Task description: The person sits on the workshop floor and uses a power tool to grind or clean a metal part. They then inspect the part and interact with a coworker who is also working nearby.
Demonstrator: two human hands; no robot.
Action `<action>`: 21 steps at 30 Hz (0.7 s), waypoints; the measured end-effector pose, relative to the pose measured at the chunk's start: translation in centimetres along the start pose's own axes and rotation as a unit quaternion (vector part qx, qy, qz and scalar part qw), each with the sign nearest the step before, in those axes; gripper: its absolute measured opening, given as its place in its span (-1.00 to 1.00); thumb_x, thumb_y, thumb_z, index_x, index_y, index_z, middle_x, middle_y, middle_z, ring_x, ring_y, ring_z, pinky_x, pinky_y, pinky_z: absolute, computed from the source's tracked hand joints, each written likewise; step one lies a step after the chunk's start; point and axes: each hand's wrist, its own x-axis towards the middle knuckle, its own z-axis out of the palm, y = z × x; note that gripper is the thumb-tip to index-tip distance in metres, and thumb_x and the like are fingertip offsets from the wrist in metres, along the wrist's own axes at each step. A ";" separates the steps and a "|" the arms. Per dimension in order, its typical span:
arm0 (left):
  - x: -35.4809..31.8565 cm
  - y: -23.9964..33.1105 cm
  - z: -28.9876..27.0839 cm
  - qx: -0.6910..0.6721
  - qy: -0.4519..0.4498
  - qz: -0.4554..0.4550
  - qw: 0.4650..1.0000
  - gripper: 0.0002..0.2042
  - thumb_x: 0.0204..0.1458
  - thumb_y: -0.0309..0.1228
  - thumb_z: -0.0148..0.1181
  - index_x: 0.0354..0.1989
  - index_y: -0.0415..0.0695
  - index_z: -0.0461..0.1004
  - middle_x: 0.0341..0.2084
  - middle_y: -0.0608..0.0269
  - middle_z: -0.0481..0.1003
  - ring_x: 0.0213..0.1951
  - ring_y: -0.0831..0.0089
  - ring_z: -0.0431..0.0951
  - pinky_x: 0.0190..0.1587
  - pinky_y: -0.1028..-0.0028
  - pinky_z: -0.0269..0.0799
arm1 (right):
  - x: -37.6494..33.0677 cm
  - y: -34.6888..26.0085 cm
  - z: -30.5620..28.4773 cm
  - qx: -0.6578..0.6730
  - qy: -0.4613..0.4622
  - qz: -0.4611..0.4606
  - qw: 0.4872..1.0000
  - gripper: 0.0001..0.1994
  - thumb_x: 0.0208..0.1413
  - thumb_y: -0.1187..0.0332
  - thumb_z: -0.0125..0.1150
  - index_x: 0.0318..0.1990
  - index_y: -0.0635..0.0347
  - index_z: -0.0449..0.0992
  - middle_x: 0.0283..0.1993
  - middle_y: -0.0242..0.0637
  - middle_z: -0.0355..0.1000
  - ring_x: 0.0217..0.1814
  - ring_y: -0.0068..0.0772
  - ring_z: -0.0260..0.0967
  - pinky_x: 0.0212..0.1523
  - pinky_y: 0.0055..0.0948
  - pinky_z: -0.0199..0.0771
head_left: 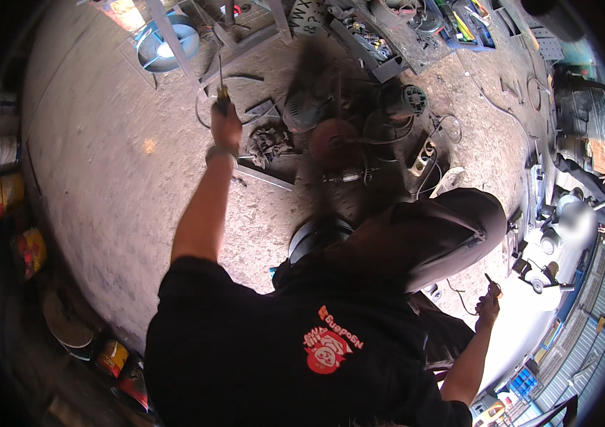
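My left hand [225, 127] reaches forward, closed round the dark and yellow handle of a screwdriver-like tool [222, 92]. Its thin shaft points away beside a metal frame [244, 53]; I cannot make out whether the tip touches anything. Out at the lower right, my right hand [487, 309] is closed on a small tool with an orange handle [496, 290] and a dark, thin end. Beyond the left hand, a round blue metal housing [190, 35] lies against the frame. Close to my left wrist is a greasy, dark metal part [270, 144].
A machine with a round disc [332, 139] stands on the floor ahead, near a power strip [423, 158] with loose cables. A tray of small hardware [363, 46] lies beyond. Cans [30, 252] line the left side. A person [590, 188] is at the far right.
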 end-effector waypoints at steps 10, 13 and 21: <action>16.8 0.1 3.9 0.200 0.072 -0.085 0.973 -0.49 0.08 -0.08 0.13 -0.03 -0.35 0.51 -0.06 -0.30 0.54 0.05 -0.16 0.54 0.08 0.09 0.44 | -0.6 2.8 -1.7 -0.002 0.038 -0.015 0.999 -0.47 0.14 -0.24 0.18 -0.26 0.13 0.46 -0.51 -0.42 0.28 -0.65 -0.67 0.14 -0.63 -0.58 0.15; 16.4 -1.3 4.2 0.210 0.054 -0.087 0.972 -0.47 0.07 -0.08 0.14 -0.04 -0.37 0.52 -0.07 -0.31 0.55 0.05 -0.17 0.54 0.08 0.09 0.44 | 0.1 3.5 -2.2 0.028 0.008 -0.039 0.999 -0.51 0.17 -0.17 0.20 -0.23 0.15 0.47 -0.51 -0.42 0.29 -0.64 -0.68 0.14 -0.63 -0.59 0.15; 15.5 -3.3 5.3 0.229 0.015 -0.097 0.968 -0.50 0.08 -0.08 0.14 -0.06 -0.34 0.54 -0.11 -0.31 0.56 0.02 -0.17 0.56 0.04 0.09 0.47 | 0.9 3.1 -3.1 0.074 -0.043 -0.050 0.995 -0.64 0.11 0.32 0.13 0.08 0.17 0.44 -0.43 -0.40 0.35 -0.61 -0.68 0.17 -0.64 -0.65 0.20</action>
